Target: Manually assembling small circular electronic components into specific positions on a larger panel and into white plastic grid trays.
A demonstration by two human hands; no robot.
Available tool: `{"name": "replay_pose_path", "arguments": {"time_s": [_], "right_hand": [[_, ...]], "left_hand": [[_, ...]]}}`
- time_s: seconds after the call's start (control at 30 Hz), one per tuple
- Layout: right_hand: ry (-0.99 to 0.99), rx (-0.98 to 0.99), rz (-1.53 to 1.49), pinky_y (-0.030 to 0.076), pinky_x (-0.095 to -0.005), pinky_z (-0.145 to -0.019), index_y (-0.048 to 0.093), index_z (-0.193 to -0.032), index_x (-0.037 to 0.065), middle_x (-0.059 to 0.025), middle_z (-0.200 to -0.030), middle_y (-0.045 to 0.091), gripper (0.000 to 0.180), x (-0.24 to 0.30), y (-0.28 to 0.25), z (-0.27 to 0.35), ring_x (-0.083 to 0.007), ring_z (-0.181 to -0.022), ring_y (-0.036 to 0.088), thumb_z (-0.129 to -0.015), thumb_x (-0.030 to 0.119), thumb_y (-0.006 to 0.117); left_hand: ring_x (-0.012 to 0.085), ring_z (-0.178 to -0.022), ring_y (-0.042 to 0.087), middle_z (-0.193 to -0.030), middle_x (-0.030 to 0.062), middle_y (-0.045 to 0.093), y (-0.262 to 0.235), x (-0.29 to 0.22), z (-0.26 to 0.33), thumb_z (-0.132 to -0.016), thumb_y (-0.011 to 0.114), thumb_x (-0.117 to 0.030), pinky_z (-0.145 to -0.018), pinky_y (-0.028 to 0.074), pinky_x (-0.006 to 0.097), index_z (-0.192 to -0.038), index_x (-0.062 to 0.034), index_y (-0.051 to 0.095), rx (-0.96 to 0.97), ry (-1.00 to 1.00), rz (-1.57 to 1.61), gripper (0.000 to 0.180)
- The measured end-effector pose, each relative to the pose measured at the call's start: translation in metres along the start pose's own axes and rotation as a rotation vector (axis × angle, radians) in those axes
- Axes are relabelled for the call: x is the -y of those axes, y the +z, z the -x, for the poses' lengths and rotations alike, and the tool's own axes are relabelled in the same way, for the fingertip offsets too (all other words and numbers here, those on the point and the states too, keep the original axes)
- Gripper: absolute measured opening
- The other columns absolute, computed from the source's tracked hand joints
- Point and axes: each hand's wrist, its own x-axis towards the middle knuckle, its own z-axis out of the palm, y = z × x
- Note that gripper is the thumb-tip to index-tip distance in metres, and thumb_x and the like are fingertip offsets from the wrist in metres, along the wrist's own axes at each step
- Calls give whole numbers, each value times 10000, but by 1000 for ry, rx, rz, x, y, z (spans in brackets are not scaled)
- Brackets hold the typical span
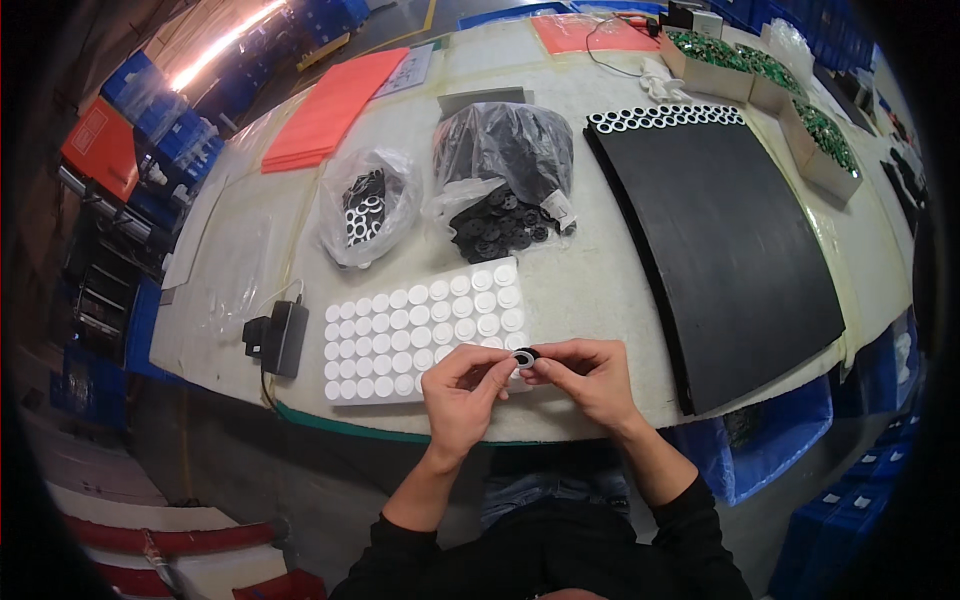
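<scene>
My fingertips are covering both sides of the small black-and-white ring [524, 360], so its finer detail is staying hard to make out, and my left hand [462, 392] is hiding some of the white discs [420, 336]. Being round, the ring is pointing its flat face up toward me — over the discs' near right corner. My left hand and right hand [590, 378] are pinching it between thumbs and forefingers.
</scene>
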Motion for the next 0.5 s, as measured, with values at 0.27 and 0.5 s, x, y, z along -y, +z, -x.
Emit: {"name": "replay_pose_path", "arguments": {"time_s": [0.27,0.5], "right_hand": [[27,23,-23,593,-291,-807,664,-1119,-101,-164,-993,712,209,2,-3,1,-185,-885,700,-932,-19,618],[6,55,-70,599,-299,-824,656,-1127,-108,-165,-1003,707,218,2,-3,3,-193,-886,699,-928,-27,617]], "left_hand": [[103,-664,621,-821,95,678,5,-2,0,-855,716,32,-558,512,217,-1009,69,669,-23,-103,81,165],[100,-659,617,-824,91,680,4,3,0,-858,716,27,-564,510,217,-1002,65,671,34,-83,38,156]]}}
